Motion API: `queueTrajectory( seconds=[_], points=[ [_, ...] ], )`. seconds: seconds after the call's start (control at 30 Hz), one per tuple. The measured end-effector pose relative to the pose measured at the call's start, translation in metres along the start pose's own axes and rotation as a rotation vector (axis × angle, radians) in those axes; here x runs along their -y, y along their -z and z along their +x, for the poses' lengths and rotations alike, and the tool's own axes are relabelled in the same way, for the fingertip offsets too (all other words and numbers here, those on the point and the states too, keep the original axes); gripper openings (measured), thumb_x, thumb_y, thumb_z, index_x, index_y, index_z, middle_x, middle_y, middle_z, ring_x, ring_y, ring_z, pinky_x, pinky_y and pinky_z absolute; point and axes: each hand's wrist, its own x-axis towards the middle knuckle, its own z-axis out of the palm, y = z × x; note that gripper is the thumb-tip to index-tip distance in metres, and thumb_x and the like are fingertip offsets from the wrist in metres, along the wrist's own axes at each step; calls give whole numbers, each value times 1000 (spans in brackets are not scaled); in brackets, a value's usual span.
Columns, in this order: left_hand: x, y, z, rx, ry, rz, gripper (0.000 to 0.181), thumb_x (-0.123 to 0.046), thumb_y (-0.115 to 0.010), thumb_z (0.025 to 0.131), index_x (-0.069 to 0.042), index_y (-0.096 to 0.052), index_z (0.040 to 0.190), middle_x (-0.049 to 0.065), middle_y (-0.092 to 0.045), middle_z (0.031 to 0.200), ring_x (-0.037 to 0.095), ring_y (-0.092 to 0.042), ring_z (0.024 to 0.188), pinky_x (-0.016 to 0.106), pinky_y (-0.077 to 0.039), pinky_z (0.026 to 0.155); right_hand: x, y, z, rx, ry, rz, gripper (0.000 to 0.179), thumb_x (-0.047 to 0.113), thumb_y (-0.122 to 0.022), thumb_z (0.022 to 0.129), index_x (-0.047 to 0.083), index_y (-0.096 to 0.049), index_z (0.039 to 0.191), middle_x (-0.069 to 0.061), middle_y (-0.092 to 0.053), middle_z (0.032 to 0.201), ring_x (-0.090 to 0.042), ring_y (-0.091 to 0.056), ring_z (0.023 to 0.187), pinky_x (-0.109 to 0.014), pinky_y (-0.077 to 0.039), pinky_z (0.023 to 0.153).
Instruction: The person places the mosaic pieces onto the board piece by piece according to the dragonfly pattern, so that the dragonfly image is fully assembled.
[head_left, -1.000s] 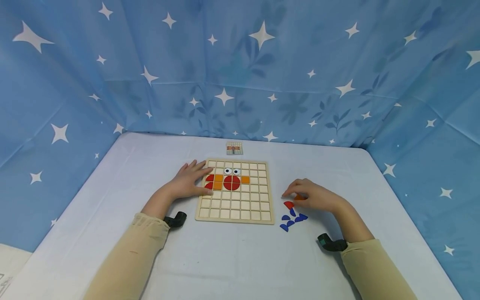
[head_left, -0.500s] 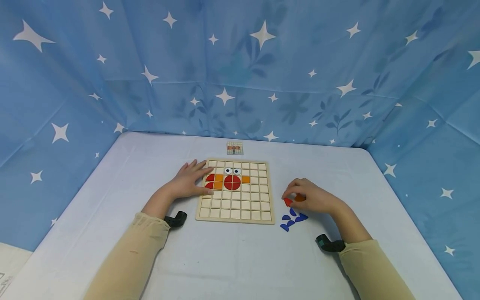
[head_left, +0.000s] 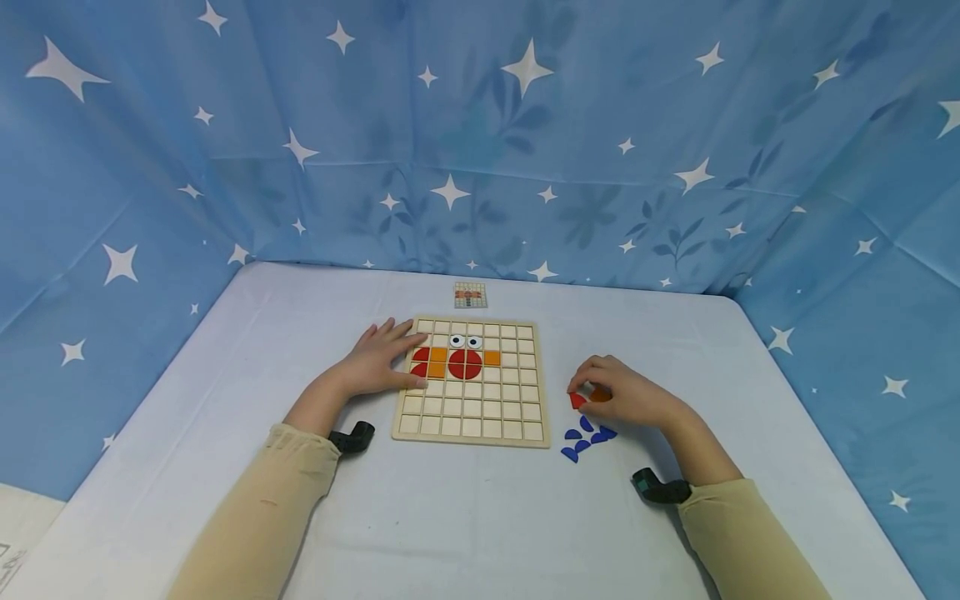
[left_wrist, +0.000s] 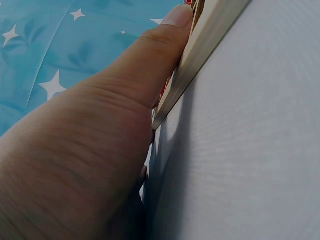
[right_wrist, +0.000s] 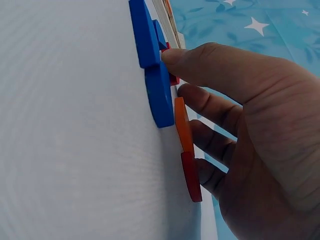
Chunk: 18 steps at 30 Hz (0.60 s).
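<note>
My left hand [head_left: 375, 362] rests at the left edge of the wooden grid board [head_left: 471, 425], fingers spread, thumb on the frame, as the left wrist view also shows. On the board lie red quarter pieces [head_left: 464, 364] forming a circle, orange squares [head_left: 492, 358] and two eye pieces [head_left: 466, 342]. To the board's right, my right hand [head_left: 626, 392] pinches a red puzzle piece [head_left: 577, 401] between thumb and forefinger, just over the table. Beneath its palm lie an orange piece [right_wrist: 184, 127] and another red piece [right_wrist: 191, 177].
Several blue curved pieces [head_left: 582, 447] lie loose below my right hand. A small pattern card [head_left: 470, 295] lies beyond the board on the white tablecloth [head_left: 480, 517]. A blue star-printed curtain [head_left: 480, 150] hangs behind and along the sides.
My right thumb and forefinger have closed on the red piece, which has shifted slightly away from the blue pieces. The left hand and the board stay in place.
</note>
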Motion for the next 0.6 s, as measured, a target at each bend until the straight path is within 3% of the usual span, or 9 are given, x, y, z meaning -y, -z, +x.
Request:
queueTrajectory(
  seconds=[0.6],
  points=[
    [0, -1, 1, -2, 3, -2, 91, -67, -67, 81, -27, -34, 156, 6, -16, 167, 36, -2, 155, 56, 2, 124, 5, 5, 5, -10, -18, 61, 24, 20, -74, 88, 26, -63, 108, 8, -58, 102, -14, -53, 94, -27, -53, 82]
  ],
)
